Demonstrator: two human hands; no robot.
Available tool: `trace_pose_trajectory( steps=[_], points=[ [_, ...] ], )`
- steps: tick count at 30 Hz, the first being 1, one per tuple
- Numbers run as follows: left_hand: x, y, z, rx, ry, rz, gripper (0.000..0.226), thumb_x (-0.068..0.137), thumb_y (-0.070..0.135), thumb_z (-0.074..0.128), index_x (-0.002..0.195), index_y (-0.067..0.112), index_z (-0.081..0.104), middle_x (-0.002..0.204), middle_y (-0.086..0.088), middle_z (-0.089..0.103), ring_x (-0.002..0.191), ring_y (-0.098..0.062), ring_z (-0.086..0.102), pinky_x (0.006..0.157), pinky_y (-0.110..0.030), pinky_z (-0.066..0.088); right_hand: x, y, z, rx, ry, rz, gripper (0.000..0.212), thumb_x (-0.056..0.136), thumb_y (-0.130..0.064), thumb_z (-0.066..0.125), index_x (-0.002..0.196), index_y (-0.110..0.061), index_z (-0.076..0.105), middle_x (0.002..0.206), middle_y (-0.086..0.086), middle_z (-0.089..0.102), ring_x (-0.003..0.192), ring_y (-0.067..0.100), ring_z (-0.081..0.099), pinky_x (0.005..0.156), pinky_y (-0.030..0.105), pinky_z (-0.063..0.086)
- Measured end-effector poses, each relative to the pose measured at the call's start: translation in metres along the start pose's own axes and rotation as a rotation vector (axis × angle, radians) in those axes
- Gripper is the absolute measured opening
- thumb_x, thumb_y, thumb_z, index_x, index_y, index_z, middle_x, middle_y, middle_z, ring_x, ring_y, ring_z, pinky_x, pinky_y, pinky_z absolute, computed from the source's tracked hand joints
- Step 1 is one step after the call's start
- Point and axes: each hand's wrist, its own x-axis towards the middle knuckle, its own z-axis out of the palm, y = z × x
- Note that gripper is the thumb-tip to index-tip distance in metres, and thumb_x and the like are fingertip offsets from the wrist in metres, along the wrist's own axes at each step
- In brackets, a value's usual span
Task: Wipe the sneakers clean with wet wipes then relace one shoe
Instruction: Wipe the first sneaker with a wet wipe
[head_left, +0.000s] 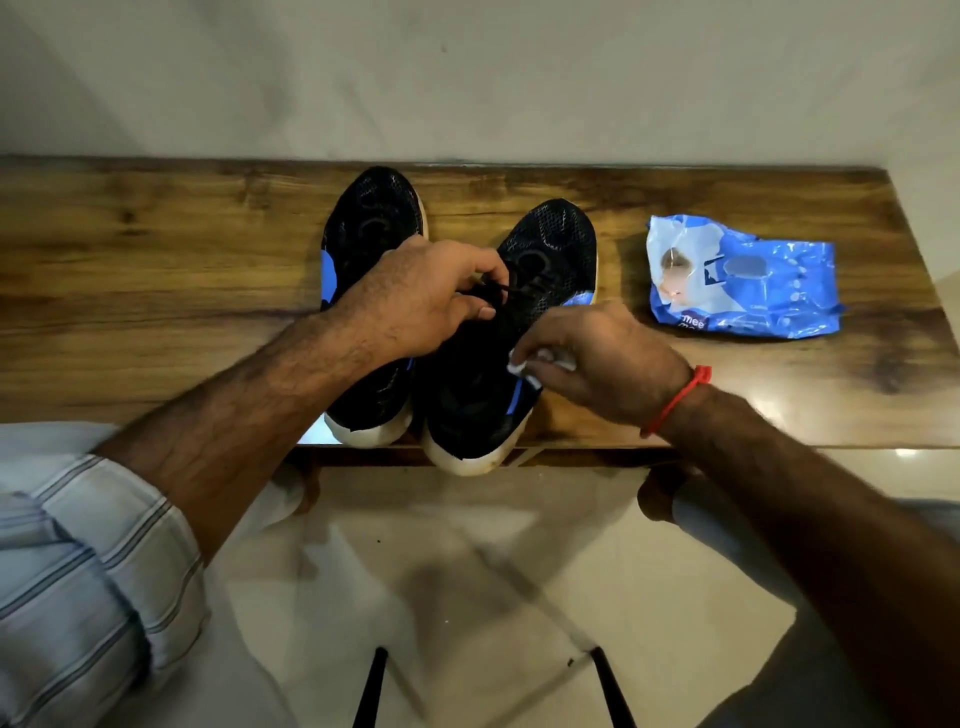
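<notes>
Two black mesh sneakers with blue accents and white soles stand side by side on a wooden bench (156, 270), toes toward the wall. My left hand (421, 301) reaches over the left sneaker (371, 223) and pinches the black laces (496, 293) of the right sneaker (556, 249). My right hand (597, 358) grips a crumpled white wet wipe (519, 366) and presses it against the right side of the right sneaker, near its collar. The heels of both shoes overhang the bench's front edge.
A blue pack of wet wipes (743, 283) lies on the bench to the right of the shoes. The bench backs onto a pale wall. Black metal legs (371, 686) and a glossy tiled floor (467, 571) show below the front edge.
</notes>
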Motion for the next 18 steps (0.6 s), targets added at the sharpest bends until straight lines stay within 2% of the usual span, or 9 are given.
trace_pose_trajectory(
  steps=[2,4,5,6,9,10,12,15,18],
  points=[
    [0.000,0.003,0.002,0.018,0.010,-0.004,0.022,0.091,0.028,0.073,0.108,0.042,0.068,0.104,0.010,0.071,0.084,-0.002,0.061,0.083,-0.029,0.053,0.000,0.023,-0.008,-0.053,0.069,0.180,0.012,0.088,-0.013,0.069,0.096,-0.017,0.076,0.097,0.002,0.073,0.088,0.023,0.066,0.081,0.025,0.044],
    [0.001,0.003,0.002,0.011,0.008,-0.017,0.019,0.091,0.029,0.073,0.103,0.043,0.067,0.105,0.008,0.072,0.087,-0.004,0.062,0.082,-0.028,0.053,-0.002,0.039,-0.018,-0.040,0.151,0.319,0.008,0.089,-0.019,0.070,0.093,-0.021,0.076,0.093,-0.003,0.073,0.085,0.018,0.064,0.092,0.024,0.042],
    [0.000,0.002,0.001,0.004,0.001,-0.024,0.018,0.091,0.030,0.073,0.103,0.044,0.067,0.105,0.008,0.072,0.086,-0.004,0.061,0.081,-0.027,0.051,-0.003,0.041,-0.023,-0.012,0.201,0.354,0.005,0.088,-0.024,0.071,0.090,-0.023,0.075,0.088,-0.006,0.072,0.081,0.016,0.064,0.096,0.033,0.045],
    [0.000,0.002,0.001,0.003,-0.007,-0.031,0.018,0.091,0.032,0.072,0.103,0.044,0.066,0.106,0.008,0.071,0.087,-0.004,0.061,0.080,-0.026,0.050,-0.003,0.041,-0.025,0.042,0.236,0.379,0.004,0.088,-0.026,0.072,0.089,-0.023,0.075,0.085,-0.007,0.072,0.076,0.015,0.066,0.093,0.041,0.048],
    [-0.003,0.005,-0.001,0.011,-0.021,-0.037,0.017,0.092,0.038,0.070,0.108,0.043,0.065,0.102,0.011,0.071,0.093,-0.004,0.065,0.082,-0.026,0.053,-0.002,0.038,-0.027,0.250,0.247,0.446,0.005,0.089,-0.020,0.072,0.092,-0.017,0.073,0.085,0.003,0.073,0.059,0.014,0.068,0.066,0.030,0.057],
    [-0.003,0.007,-0.001,0.015,-0.023,-0.034,0.017,0.092,0.041,0.069,0.109,0.042,0.065,0.100,0.013,0.071,0.093,-0.003,0.066,0.085,-0.030,0.056,-0.001,0.035,-0.026,0.287,0.240,0.446,0.004,0.089,-0.017,0.072,0.093,-0.017,0.072,0.086,0.004,0.072,0.059,0.013,0.068,0.062,0.031,0.058],
    [-0.005,0.012,-0.002,0.017,-0.024,-0.035,0.023,0.090,0.053,0.067,0.109,0.041,0.064,0.100,0.014,0.070,0.095,-0.004,0.066,0.090,-0.036,0.057,0.001,0.034,-0.021,0.277,0.208,0.405,0.008,0.088,-0.024,0.073,0.094,-0.020,0.074,0.089,-0.001,0.072,0.069,0.010,0.068,0.065,0.037,0.059],
    [-0.008,0.016,-0.002,0.045,-0.037,-0.061,0.045,0.080,0.072,0.064,0.111,0.040,0.061,0.109,0.011,0.069,0.104,-0.010,0.064,0.091,-0.038,0.055,0.002,0.030,-0.017,0.228,0.167,0.388,0.018,0.085,-0.040,0.074,0.089,-0.023,0.077,0.076,-0.015,0.067,0.069,-0.002,0.060,0.063,0.023,0.048],
    [-0.008,0.015,0.001,0.103,-0.045,-0.080,0.041,0.081,0.060,0.073,0.113,0.041,0.056,0.117,0.010,0.069,0.113,-0.014,0.060,0.095,-0.040,0.052,0.002,0.029,-0.017,0.219,0.150,0.398,0.011,0.081,-0.033,0.078,0.085,-0.023,0.076,0.078,-0.014,0.068,0.075,0.001,0.062,0.071,0.026,0.052]
  ],
)
